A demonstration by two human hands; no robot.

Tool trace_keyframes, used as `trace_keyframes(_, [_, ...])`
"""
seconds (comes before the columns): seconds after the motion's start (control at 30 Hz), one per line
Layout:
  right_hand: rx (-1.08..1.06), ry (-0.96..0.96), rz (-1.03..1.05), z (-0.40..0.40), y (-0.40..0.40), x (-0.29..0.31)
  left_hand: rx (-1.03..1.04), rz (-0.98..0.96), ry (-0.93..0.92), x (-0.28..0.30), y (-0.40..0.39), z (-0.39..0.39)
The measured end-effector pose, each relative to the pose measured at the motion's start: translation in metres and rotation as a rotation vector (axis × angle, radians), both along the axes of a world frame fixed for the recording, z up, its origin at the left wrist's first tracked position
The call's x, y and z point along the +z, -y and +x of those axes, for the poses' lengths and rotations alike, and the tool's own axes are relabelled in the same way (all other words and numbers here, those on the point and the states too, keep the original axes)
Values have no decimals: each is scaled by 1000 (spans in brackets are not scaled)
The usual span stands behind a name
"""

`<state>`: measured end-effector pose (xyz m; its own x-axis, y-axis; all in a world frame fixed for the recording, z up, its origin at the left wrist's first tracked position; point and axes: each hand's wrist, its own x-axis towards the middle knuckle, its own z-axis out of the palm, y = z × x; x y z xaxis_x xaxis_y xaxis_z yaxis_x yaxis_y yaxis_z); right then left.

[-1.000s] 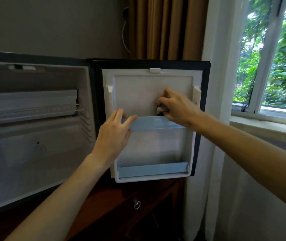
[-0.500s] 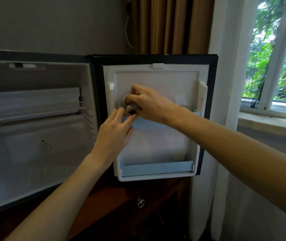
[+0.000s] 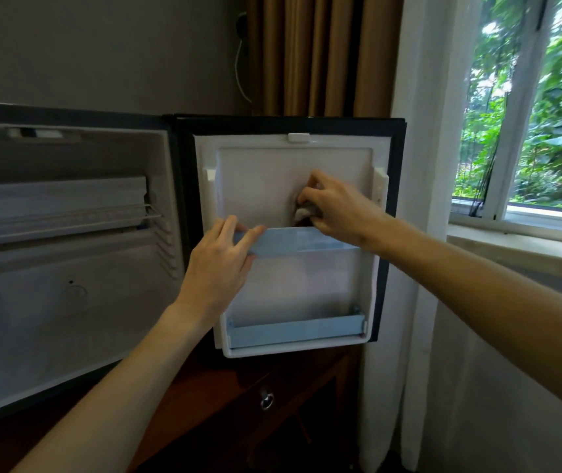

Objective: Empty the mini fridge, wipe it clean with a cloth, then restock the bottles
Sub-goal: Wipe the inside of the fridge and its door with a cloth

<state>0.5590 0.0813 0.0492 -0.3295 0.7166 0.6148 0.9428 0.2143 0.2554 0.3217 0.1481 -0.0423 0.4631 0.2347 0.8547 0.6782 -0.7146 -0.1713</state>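
- The right hand (image 3: 336, 208) has its grip clenched around a small bunched cloth (image 3: 304, 210), fingers curled over it, and holds it against the white inner panel of the open fridge door (image 3: 255, 179), just above the upper blue door shelf (image 3: 293, 241).
- Only a crumpled pale and dark bit of the cloth shows beneath the fingers; the rest is hidden by the hand.
- The left hand (image 3: 218, 264) grasps the left end of that upper blue door shelf, thumb along its front edge and fingers hooked over the top.
- A lower blue door shelf (image 3: 295, 331) sits near the bottom of the door; no bottle stands in either shelf.
- The mini fridge (image 3: 68, 268) stands open to the left of the door, its white cavity showing a wire rack (image 3: 64, 223) across the upper part.
- The fridge rests on a dark wooden table (image 3: 211, 397) with a round metal drawer knob (image 3: 266, 401) on its front.
- Behind the door hang a brown curtain (image 3: 320, 52) and a white sheer curtain (image 3: 426, 165); a window (image 3: 545, 114) with green foliage outside is at the right.
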Motion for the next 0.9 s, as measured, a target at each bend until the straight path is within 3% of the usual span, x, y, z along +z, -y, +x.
trace_keyframes(0.23, [205, 125, 7, -99, -43, 18, 30, 42, -38, 4, -3, 3])
trace_keyframes(0.4, [200, 169, -35, -66, -31, 15, 41, 43, -61, 4, -2, 1])
trace_keyframes(0.67, [-113, -28, -3, 42, 13, -2, 21, -8, -56, 7, 1, 0])
trace_keyframes(0.9, [-70, -71, -19, 5, 2, 2, 23, 15, -57, 6, 2, 2])
